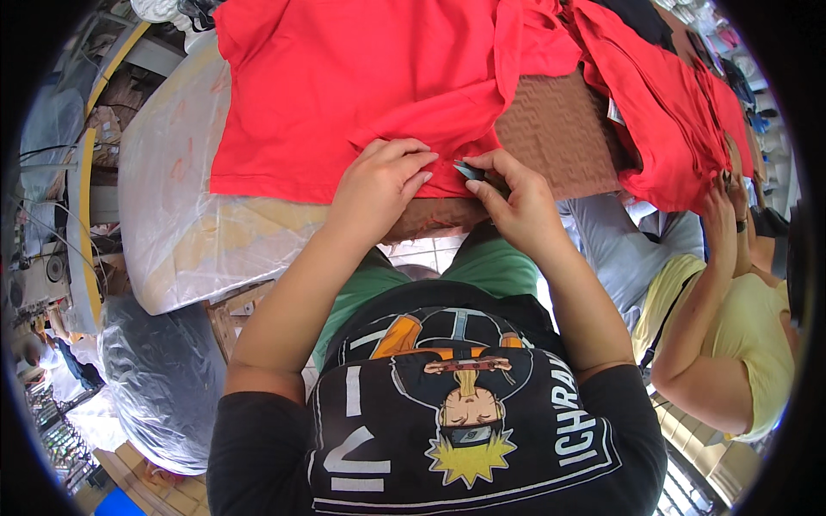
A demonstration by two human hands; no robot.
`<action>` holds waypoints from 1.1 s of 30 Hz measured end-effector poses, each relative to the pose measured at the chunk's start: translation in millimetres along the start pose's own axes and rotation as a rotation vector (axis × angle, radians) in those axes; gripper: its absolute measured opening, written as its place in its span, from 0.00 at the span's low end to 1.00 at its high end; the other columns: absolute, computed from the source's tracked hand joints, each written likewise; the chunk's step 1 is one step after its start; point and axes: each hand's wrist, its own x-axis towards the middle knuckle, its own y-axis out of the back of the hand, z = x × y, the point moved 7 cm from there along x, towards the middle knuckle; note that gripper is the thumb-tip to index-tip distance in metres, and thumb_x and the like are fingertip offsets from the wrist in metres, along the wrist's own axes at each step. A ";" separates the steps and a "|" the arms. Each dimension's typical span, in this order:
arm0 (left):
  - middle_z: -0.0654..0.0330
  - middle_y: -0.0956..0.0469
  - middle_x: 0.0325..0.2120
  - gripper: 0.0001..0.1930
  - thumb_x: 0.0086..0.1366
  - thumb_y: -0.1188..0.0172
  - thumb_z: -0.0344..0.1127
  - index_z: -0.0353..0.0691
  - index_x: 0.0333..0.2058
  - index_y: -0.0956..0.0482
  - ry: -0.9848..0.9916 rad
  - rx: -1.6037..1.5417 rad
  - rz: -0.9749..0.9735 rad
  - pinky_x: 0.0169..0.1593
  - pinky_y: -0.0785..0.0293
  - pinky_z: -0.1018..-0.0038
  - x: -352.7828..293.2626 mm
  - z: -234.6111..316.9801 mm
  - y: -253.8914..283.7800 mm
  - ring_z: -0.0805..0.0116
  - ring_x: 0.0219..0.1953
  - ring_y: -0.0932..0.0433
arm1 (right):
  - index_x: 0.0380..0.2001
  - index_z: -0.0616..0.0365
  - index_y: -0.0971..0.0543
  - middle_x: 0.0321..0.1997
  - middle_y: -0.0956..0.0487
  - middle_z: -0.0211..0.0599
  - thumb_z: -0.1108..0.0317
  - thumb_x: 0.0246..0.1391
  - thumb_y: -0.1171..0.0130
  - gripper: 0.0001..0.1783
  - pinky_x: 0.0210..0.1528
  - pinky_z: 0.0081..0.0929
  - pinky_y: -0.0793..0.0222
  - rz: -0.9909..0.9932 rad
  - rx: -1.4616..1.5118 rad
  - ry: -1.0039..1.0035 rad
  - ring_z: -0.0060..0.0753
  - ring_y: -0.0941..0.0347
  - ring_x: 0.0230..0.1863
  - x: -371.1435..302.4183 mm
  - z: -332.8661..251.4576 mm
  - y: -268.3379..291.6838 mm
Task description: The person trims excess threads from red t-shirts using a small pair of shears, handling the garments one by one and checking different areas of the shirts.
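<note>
A red garment (344,95) lies spread over the table in front of me, its lower edge toward my body. On that edge my left hand (387,176) is closed, fingers bent and thumb drawn in, pinching the red cloth. My right hand (514,191) is closed around small thread snips (467,170), whose pointed blades stick out to the left just over the cloth. The blade tips are a short way from my left fingertips. Most of the snips' body is hidden in my right hand, and any thread between the hands is too fine to make out.
Brown textured cloth (559,138) covers the table right of centre. Clear plastic wraps the table's left part (172,181). At the right a co-worker in a yellow top (731,344) handles more red cloth (662,120). A plastic-covered bundle (159,378) stands at the lower left.
</note>
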 end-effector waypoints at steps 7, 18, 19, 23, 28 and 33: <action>0.61 0.21 0.36 0.08 0.55 0.37 0.30 0.40 0.36 0.18 -0.016 0.025 -0.018 0.43 0.25 0.69 1.5 -2.2 -5.2 0.61 0.38 0.23 | 0.40 0.59 0.22 0.35 0.19 0.47 0.71 0.52 0.40 0.10 0.37 0.35 0.28 -0.001 -0.059 0.075 0.48 0.22 0.37 6.5 -13.5 -7.6; 0.56 0.18 0.32 0.09 0.63 0.41 0.34 0.34 0.36 0.19 0.406 -0.748 -0.608 0.41 0.25 0.75 -14.8 -5.2 14.9 0.70 0.37 0.20 | 0.40 0.58 0.22 0.35 0.20 0.43 0.70 0.51 0.39 0.11 0.38 0.35 0.27 -0.057 -0.099 -0.015 0.45 0.21 0.39 1.6 -15.7 -2.6; 0.56 0.18 0.33 0.09 0.63 0.41 0.34 0.34 0.37 0.19 0.380 -0.812 -0.775 0.41 0.25 0.75 -19.9 9.1 25.0 0.69 0.37 0.20 | 0.40 0.58 0.22 0.37 0.20 0.43 0.70 0.51 0.38 0.12 0.39 0.35 0.27 -0.034 -0.118 0.012 0.45 0.21 0.39 0.0 -16.9 1.4; 0.55 0.18 0.35 0.09 0.63 0.41 0.33 0.35 0.38 0.18 0.077 -0.359 -0.439 0.41 0.25 0.75 1.8 3.0 34.0 0.68 0.36 0.20 | 0.41 0.57 0.23 0.41 0.22 0.42 0.68 0.50 0.37 0.14 0.40 0.35 0.25 -0.084 -0.196 0.055 0.43 0.22 0.39 -1.4 -17.4 2.9; 0.62 0.21 0.39 0.10 0.56 0.37 0.32 0.43 0.38 0.17 -0.013 -0.050 -0.123 0.46 0.26 0.68 8.6 -7.9 -5.3 0.61 0.42 0.23 | 0.41 0.58 0.23 0.41 0.22 0.44 0.67 0.50 0.37 0.14 0.41 0.36 0.26 0.022 -0.193 0.084 0.45 0.22 0.38 0.0 -27.6 1.7; 0.62 0.21 0.37 0.09 0.56 0.37 0.32 0.42 0.37 0.18 -0.023 0.032 -0.077 0.44 0.26 0.67 4.8 -6.0 -11.5 0.60 0.41 0.23 | 0.41 0.59 0.23 0.38 0.20 0.47 0.68 0.51 0.38 0.13 0.40 0.36 0.29 -0.029 -0.087 0.055 0.48 0.22 0.39 7.5 -11.8 -7.2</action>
